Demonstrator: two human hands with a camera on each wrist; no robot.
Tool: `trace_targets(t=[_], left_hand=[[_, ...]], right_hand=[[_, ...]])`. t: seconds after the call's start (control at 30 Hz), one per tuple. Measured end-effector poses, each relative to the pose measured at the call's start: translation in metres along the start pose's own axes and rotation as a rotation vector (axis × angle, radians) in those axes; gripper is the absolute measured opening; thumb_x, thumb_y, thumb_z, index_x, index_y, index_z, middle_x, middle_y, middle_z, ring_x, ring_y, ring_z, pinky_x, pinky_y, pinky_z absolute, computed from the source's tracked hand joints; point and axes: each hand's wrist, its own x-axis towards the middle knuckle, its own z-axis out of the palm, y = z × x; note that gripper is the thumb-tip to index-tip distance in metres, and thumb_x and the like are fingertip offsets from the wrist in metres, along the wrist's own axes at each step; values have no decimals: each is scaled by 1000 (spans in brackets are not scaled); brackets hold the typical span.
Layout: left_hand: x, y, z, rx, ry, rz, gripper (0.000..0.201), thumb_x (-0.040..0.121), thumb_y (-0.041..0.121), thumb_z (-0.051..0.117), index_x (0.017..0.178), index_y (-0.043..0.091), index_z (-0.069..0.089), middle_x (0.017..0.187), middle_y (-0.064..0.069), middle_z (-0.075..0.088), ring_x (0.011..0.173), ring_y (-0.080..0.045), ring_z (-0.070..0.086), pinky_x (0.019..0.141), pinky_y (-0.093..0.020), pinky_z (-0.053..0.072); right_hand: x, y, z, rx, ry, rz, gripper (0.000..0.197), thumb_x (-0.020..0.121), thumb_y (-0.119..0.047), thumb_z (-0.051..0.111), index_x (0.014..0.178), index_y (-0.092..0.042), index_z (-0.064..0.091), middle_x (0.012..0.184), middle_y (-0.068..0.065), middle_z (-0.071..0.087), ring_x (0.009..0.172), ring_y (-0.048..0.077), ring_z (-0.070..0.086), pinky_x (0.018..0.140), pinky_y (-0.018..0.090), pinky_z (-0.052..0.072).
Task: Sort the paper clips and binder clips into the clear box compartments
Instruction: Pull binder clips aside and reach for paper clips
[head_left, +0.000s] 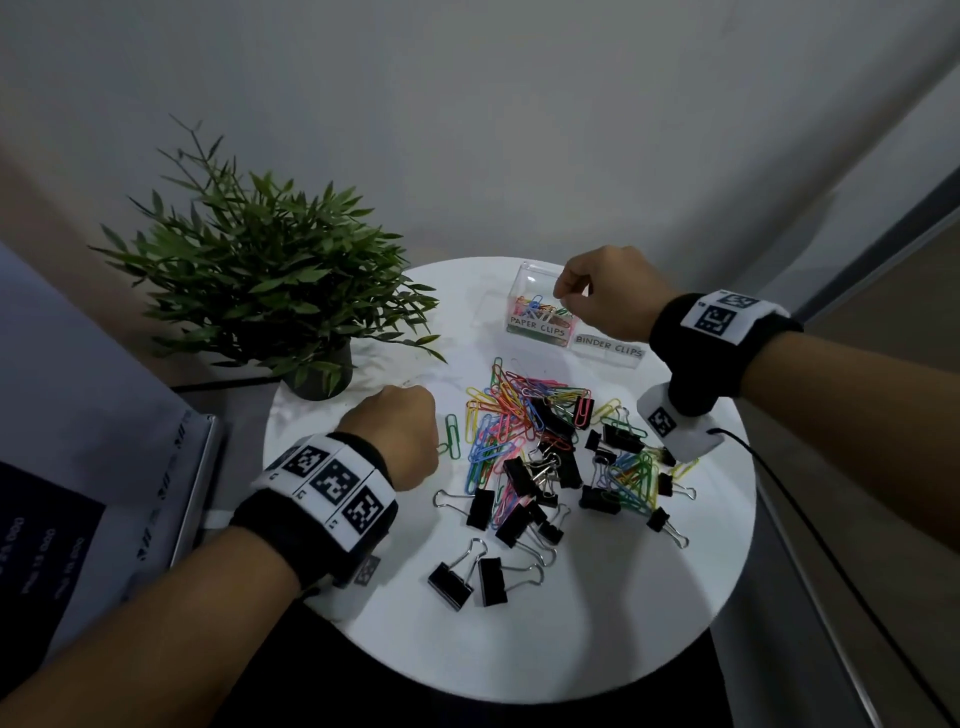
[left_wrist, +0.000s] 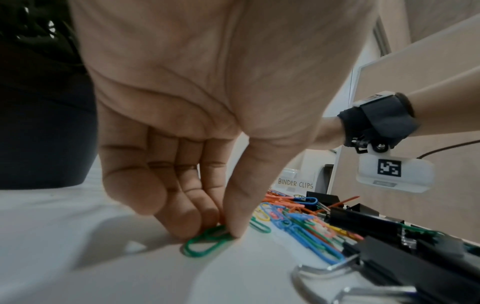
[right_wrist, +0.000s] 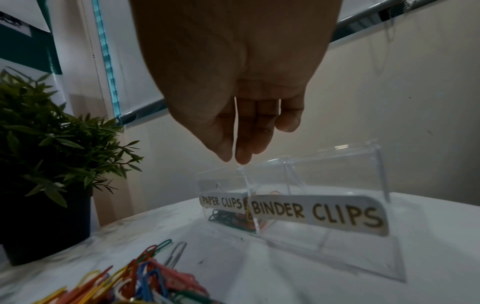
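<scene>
My left hand (left_wrist: 226, 232) reaches down to the white table at the left edge of the pile; its thumb and fingertips pinch a green paper clip (left_wrist: 205, 242) that lies flat on the table. In the head view the left hand (head_left: 415, 441) hides that pinch. My right hand (head_left: 563, 291) hovers over the clear box (head_left: 524, 273), above the compartment labelled PAPER CLIPS (right_wrist: 222, 202), which holds several coloured clips. The right hand's fingers (right_wrist: 244, 144) point down with a thin gap to the thumb and hold nothing. The BINDER CLIPS compartment (right_wrist: 317, 211) looks empty.
A mixed pile of coloured paper clips (head_left: 509, 415) and black binder clips (head_left: 488, 571) covers the middle of the round white table (head_left: 571, 654). A potted plant (head_left: 270, 280) stands at the table's back left. A black cable (head_left: 779, 493) runs off the right edge.
</scene>
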Motion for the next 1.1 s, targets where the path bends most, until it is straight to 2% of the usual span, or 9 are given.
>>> trace_targets(t=[0.1, 0.23, 0.33, 0.5, 0.67, 0.8, 0.87, 0.93, 1.1], left_hand=[[0, 0, -2, 40, -51, 7, 13, 82, 18, 57, 89, 18, 68, 101, -3, 67, 96, -25, 62, 87, -37, 54], [2, 3, -10, 64, -95, 25, 14, 85, 21, 55, 91, 17, 67, 104, -4, 68, 99, -24, 62, 89, -35, 52], [14, 21, -34, -57, 41, 77, 13, 87, 24, 57, 77, 20, 64, 94, -1, 68, 90, -22, 62, 87, -34, 52], [60, 78, -74, -289, 262, 210, 16, 86, 15, 63, 76, 26, 57, 93, 4, 62, 85, -19, 61, 77, -30, 49], [104, 105, -71, -249, 298, 228, 17, 82, 9, 59, 73, 23, 66, 88, -2, 69, 80, -26, 66, 72, -29, 54], [111, 108, -53, -163, 302, 232, 16, 86, 15, 58, 90, 21, 72, 97, -8, 70, 88, -29, 66, 76, -32, 54], [105, 108, -51, -176, 323, 271, 22, 91, 23, 56, 109, 20, 68, 114, -9, 65, 104, -29, 61, 89, -35, 50], [89, 105, -56, -204, 338, 344, 28, 94, 28, 54, 120, 21, 61, 124, -5, 57, 109, -26, 57, 94, -36, 46], [-10, 65, -49, -158, 235, 580, 24, 89, 32, 59, 112, 30, 62, 112, 6, 58, 97, -14, 57, 87, -30, 45]], right_hand=[[-7, 4, 0, -21, 4, -7, 16, 85, -12, 60, 93, -16, 72, 92, -1, 71, 69, 8, 51, 65, 17, 34], [-13, 11, -2, -12, 27, -11, 14, 85, -14, 60, 91, -18, 72, 91, -3, 72, 60, -1, 48, 56, 9, 31], [-17, 18, -2, 17, 54, -3, 12, 86, -15, 60, 90, -19, 71, 89, -3, 71, 59, -9, 47, 56, 4, 29], [-25, 20, -3, 6, 36, 21, 11, 88, -19, 60, 92, -19, 70, 91, -2, 71, 62, 1, 50, 61, 18, 36], [-36, 16, 3, -43, -11, -9, 16, 89, -19, 58, 99, -19, 70, 100, -3, 70, 72, 8, 50, 71, 19, 35], [-47, 18, 8, -74, -27, -22, 17, 88, -22, 58, 101, -24, 69, 104, -4, 68, 79, 8, 51, 74, 20, 35], [-58, 18, 9, -66, -50, -27, 17, 88, -24, 60, 103, -23, 68, 104, -4, 66, 87, 12, 58, 76, 21, 37], [-75, 16, 5, -67, -79, -34, 18, 88, -27, 61, 106, -25, 66, 104, -5, 65, 92, 12, 59, 77, 22, 40], [-151, -6, -13, -34, -211, -33, 22, 88, -31, 60, 110, -33, 61, 108, -11, 64, 93, 12, 62, 80, 29, 48]])
